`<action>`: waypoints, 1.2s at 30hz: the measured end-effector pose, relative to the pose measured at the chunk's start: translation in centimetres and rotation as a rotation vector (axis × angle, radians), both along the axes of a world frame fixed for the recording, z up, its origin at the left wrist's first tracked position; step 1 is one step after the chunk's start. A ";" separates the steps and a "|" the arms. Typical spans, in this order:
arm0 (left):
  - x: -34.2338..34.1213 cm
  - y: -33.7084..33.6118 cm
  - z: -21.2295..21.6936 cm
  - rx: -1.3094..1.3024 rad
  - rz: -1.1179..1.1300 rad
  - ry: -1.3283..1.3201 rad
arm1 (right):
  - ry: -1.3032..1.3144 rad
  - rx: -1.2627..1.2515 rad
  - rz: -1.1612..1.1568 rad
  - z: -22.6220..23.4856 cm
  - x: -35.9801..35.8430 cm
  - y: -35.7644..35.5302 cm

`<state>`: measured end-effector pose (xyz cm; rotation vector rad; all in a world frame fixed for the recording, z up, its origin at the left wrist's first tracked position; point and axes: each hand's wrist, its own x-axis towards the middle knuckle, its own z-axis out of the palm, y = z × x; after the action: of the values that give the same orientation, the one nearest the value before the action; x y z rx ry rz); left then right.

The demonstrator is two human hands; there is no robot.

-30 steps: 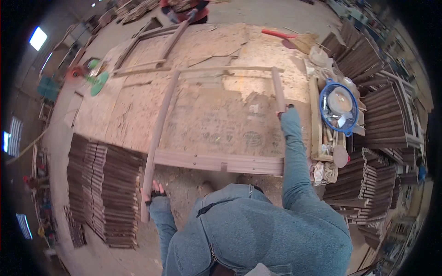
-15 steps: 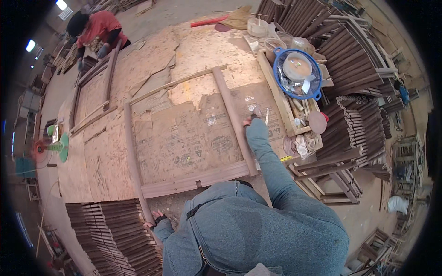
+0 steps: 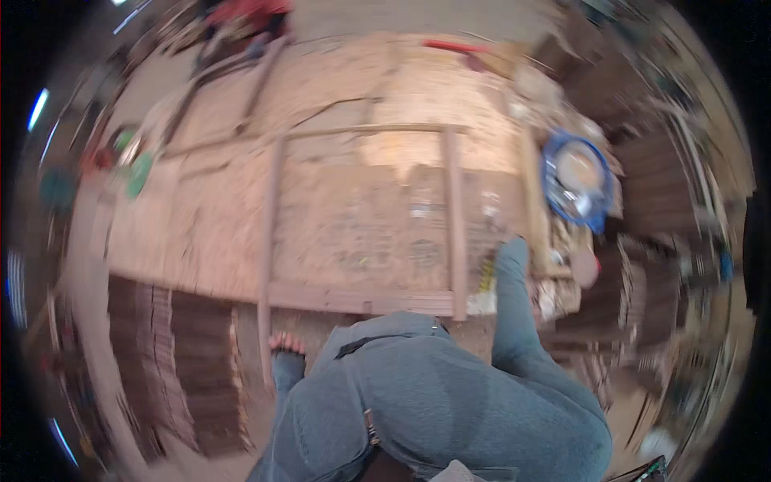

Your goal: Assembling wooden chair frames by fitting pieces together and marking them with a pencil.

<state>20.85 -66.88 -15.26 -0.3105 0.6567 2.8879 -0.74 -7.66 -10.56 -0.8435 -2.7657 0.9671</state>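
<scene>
A brown wooden frame [image 3: 361, 299] lies on the worktable, its two long side rails joined by a wide near rail and a thin pale far strip. Beside the near end of its left rail [image 3: 271, 217] is my left hand [image 3: 287, 345], fingers stretched and apart, nothing seen in them. My right hand [image 3: 516, 241] is right of the right rail [image 3: 454, 217], over the cardboard near the wooden tray. Sleeve and blur hide most of its fingers. A yellow strip [image 3: 487, 273] shows between that hand and the rail.
The wooden tray [image 3: 528, 185] and a blue basin [image 3: 593, 223] holding a pale tub stand along the right. Stacked brown slats [image 3: 193, 353] sit below the table's left edge. At the far left a co-worker in red [image 3: 249, 10] handles another frame [image 3: 261, 80].
My view has swung, so the table things appear shifted right. My right hand has come off the right rail and moved rightward; my left hand is now beside the left rail.
</scene>
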 end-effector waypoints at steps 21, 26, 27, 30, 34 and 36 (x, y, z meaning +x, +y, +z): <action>6.9 8.3 11.1 -0.475 0.489 -0.584 | 0.263 0.643 0.354 -1.7 -2.8 -0.2; 5.8 5.3 13.4 -0.648 0.269 -0.348 | 0.584 0.170 0.426 8.5 0.0 -11.9; 5.4 4.7 13.9 -0.623 0.285 -0.365 | 0.602 0.068 0.471 10.4 1.2 -15.0; 4.0 2.5 15.6 -0.603 0.140 -0.205 | 0.529 -0.229 0.646 14.5 6.1 -25.2; 2.9 0.1 16.2 -0.280 -0.010 -0.124 | 0.308 -0.499 0.882 16.6 13.6 -37.6; 3.3 -1.3 15.6 -0.235 -0.042 -0.105 | 0.167 -0.560 0.972 16.4 17.0 -42.7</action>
<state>24.12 -68.21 0.36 -0.4680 0.9719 2.7346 16.25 -50.35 5.88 0.6651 -2.7155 1.8616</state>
